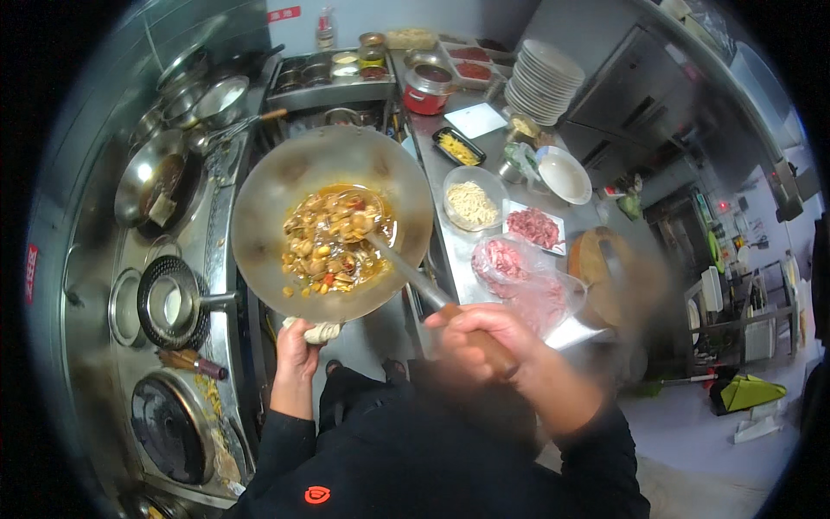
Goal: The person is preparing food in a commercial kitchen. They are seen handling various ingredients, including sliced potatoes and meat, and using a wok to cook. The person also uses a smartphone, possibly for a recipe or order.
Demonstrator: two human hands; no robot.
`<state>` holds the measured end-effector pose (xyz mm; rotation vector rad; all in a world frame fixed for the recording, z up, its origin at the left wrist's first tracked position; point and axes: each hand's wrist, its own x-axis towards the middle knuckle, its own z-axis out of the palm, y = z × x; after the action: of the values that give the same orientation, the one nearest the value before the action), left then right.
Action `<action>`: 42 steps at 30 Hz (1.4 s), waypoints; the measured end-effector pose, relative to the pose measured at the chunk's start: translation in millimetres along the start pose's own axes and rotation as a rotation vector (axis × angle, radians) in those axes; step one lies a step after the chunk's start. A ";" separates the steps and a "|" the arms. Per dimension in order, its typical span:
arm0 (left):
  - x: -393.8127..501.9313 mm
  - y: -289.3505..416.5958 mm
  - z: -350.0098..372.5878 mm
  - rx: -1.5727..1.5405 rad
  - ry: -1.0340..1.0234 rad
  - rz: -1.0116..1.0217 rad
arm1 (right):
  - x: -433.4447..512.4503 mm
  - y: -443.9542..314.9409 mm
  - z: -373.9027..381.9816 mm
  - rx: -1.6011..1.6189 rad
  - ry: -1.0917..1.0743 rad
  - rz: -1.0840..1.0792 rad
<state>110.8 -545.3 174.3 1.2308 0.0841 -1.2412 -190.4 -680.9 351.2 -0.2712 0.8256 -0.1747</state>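
Note:
A large steel wok (259, 259) sits over the stove in front of me, with brown sauce and chunks of food (318, 253) in its bottom. My left hand (299, 353) grips the near edge of the wok through a folded cloth (322, 331). My right hand (486, 340) is closed around the wooden handle of a long metal ladle (408, 269). The ladle slants down into the wok, and its bowl lies among the food, partly covered by it.
Right of the wok, a steel counter carries a tub of pale strips (472, 202), a plate of raw meat (535, 228), bagged meat (502, 263), a round chopping board (600, 272) and stacked plates (545, 81). Leftward stand another wok (146, 175), a perforated strainer (152, 324) and a brush (193, 363).

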 end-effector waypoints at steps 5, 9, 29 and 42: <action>33.1 -5.0 22.0 0.043 -0.138 0.009 | -40.1 17.2 -2.7 0.058 0.092 -0.246; 61.8 -21.4 -0.3 0.195 -0.228 0.012 | -62.9 72.5 -23.3 0.108 0.098 -0.448; 177.8 -17.8 -33.4 0.350 -0.316 0.203 | 157.8 202.5 -213.9 -1.144 1.276 -0.633; 149.4 8.6 11.2 0.468 -0.280 0.291 | 199.8 203.6 -75.3 -1.018 0.671 -0.967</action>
<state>171.5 -653.3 89.7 1.3901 -0.6004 -1.1961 -103.4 -551.4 100.7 -1.6424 1.3489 -0.7761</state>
